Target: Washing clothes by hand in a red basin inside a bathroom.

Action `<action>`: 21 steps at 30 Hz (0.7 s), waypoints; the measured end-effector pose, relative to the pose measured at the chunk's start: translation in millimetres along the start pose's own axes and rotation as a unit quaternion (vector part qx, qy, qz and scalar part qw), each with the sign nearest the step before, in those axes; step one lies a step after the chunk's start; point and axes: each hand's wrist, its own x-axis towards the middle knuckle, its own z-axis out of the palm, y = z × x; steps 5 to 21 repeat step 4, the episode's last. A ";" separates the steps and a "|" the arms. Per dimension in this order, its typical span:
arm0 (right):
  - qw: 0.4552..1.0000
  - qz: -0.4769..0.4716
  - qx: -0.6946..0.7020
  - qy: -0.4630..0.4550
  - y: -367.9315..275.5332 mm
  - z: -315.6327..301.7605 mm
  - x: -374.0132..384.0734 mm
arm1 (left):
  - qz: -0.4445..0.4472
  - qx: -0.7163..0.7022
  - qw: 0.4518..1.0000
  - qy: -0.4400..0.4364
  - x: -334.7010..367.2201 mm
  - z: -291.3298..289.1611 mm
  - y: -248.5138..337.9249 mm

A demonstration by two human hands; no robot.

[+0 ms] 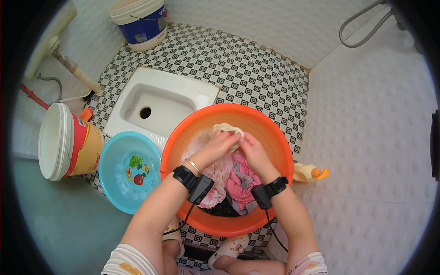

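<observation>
Two bare forearms rising from six o'clock, each strapped with a black wrist device trailing a cable. Left hand (219,145) and right hand (251,149) pressed together at centre, both closed tight around one pale cream cloth (228,129), bunched between them and poking out toward twelve o'clock. Held over the orange basin (183,133), above sudsy water. Below the hands, toward six o'clock inside the same basin, a heap of pink and grey laundry (233,183). Touching the basin's rim at nine o'clock, a smaller blue basin (110,174) with a fruit picture on its bottom. Farther at nine o'clock, a white bucket (64,142) tipped on its side. White squat pan (160,98) at eleven o'clock; blue-and-white bucket (140,23) beyond it. Yellow bottle (309,173) with orange cap lying just beside the basin at three o'clock.
</observation>
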 end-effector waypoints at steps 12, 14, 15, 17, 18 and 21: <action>0.996 -0.005 0.089 -0.024 -29.3 -24.8 4.2 | -0.125 0.061 0.982 -0.128 -9.2 -22.3 25.9; 0.996 -0.005 0.089 -0.024 -29.3 -24.8 4.2 | -0.125 0.061 0.982 -0.128 -9.2 -22.3 25.9; 0.996 -0.005 0.089 -0.024 -29.3 -24.8 4.2 | -0.125 0.061 0.982 -0.128 -9.2 -22.3 25.9; 0.996 -0.005 0.089 -0.024 -29.3 -24.8 4.2 | -0.125 0.061 0.982 -0.128 -9.2 -22.3 25.9; 0.996 -0.005 0.089 -0.024 -29.3 -24.8 4.2 | -0.125 0.061 0.982 -0.128 -9.2 -22.3 25.9; 0.996 -0.005 0.089 -0.024 -29.3 -24.8 4.2 | -0.125 0.061 0.982 -0.128 -9.2 -22.3 25.9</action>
